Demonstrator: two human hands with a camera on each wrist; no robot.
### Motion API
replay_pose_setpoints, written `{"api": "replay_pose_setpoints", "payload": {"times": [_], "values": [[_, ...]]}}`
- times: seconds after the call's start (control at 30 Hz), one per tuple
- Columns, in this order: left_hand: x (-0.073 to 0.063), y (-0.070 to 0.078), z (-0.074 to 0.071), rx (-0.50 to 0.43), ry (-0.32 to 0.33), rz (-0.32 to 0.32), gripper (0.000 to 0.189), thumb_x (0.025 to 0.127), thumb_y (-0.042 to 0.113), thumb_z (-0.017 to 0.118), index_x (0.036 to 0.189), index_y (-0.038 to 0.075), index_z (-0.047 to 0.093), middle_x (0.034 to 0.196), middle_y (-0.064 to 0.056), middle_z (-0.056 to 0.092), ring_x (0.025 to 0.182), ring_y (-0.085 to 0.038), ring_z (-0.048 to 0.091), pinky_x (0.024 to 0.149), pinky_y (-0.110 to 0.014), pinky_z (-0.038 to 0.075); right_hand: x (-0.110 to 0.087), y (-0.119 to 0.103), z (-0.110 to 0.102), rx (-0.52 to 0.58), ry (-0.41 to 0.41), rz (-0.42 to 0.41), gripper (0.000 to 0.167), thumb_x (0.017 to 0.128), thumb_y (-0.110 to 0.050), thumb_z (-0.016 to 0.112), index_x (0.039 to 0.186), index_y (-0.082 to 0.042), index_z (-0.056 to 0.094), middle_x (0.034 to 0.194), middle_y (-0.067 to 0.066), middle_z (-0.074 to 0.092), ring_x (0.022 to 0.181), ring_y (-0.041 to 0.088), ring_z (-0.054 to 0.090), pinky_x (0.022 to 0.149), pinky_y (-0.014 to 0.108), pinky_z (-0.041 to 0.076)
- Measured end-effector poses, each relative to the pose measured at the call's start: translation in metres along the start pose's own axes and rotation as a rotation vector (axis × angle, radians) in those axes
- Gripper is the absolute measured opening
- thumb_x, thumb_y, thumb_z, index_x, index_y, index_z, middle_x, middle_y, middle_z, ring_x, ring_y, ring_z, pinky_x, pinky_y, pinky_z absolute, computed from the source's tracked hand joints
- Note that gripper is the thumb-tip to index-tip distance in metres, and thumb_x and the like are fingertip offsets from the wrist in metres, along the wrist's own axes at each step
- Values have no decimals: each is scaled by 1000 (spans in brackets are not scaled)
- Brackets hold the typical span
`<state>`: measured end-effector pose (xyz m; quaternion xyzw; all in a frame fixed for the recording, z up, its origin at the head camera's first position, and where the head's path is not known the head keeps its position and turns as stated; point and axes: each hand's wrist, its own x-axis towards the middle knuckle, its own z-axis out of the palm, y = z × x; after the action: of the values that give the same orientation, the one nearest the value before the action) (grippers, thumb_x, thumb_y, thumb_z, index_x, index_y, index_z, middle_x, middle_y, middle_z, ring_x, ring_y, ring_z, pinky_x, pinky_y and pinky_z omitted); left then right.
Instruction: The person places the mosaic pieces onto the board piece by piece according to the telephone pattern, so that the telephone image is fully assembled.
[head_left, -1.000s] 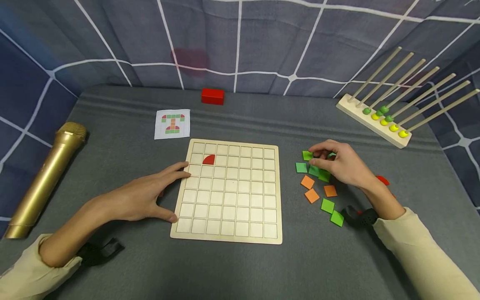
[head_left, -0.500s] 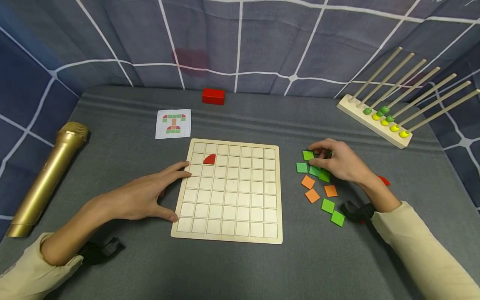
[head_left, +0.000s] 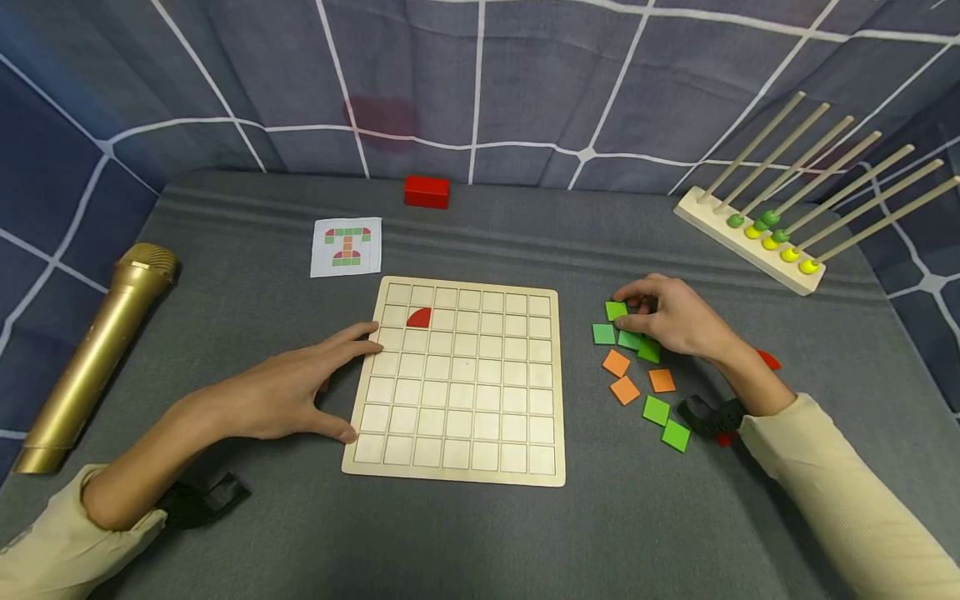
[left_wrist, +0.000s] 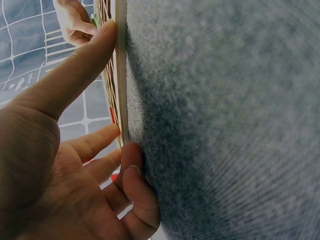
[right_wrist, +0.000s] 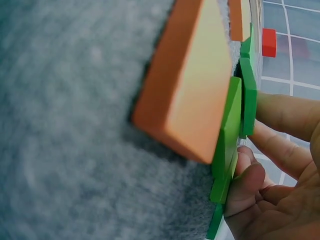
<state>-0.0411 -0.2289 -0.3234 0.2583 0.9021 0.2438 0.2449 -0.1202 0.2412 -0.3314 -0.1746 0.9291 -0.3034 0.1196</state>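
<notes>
A square wooden grid board (head_left: 450,479) lies in the middle, with a red quarter-circle tile (head_left: 420,317) in one upper-left cell. My left hand (head_left: 277,392) spreads along its left edge, thumb low and fingers higher; in the left wrist view the fingertips (left_wrist: 111,131) touch the board's side. My right hand (head_left: 678,317) is over the loose tiles at the right. Its thumb and index finger are curled to opposite edges of a light-green square tile (head_left: 616,311). Darker green tiles (right_wrist: 248,97) and an orange tile (right_wrist: 192,90) lie beside that hand in the right wrist view.
A pattern card (head_left: 347,247) lies behind the board, with a red block (head_left: 427,192) farther back. A gold microphone (head_left: 93,358) lies at the left. A bead rack (head_left: 750,242) with tall rods stands back right. More orange tiles (head_left: 624,390) and green tiles (head_left: 676,436) are scattered nearby.
My right hand has shifted slightly left and away from me, its fingertips closer about the light-green tile. The left hand and the board have stayed in place.
</notes>
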Motion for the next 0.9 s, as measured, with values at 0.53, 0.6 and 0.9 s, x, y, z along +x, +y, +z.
{"api": "replay_pose_setpoints", "payload": {"times": [0.53,0.6,0.9], "values": [[2,1,0,-10,-8,-14,98,72,56,82,152,21,37,164,4,12,118,-25,48,91,-50,40,3,0,0,9,-17,30,25,89,-12,74,109,2,68,93,12,59,81,24,50,68,31,40],[1,0,0,-5,-12,-18,98,72,57,82,152,22,36,163,5,12,107,-21,51,87,-47,40,4,-1,0,12,-19,33,26,90,-13,74,110,2,68,92,11,59,80,23,50,67,31,40],[0,1,0,0,-5,-5,98,73,59,80,151,22,36,164,4,12,117,-25,47,91,-50,40,5,-1,0,-2,-29,15,28,90,-12,73,112,3,68,93,12,59,82,23,50,69,32,40]]}}
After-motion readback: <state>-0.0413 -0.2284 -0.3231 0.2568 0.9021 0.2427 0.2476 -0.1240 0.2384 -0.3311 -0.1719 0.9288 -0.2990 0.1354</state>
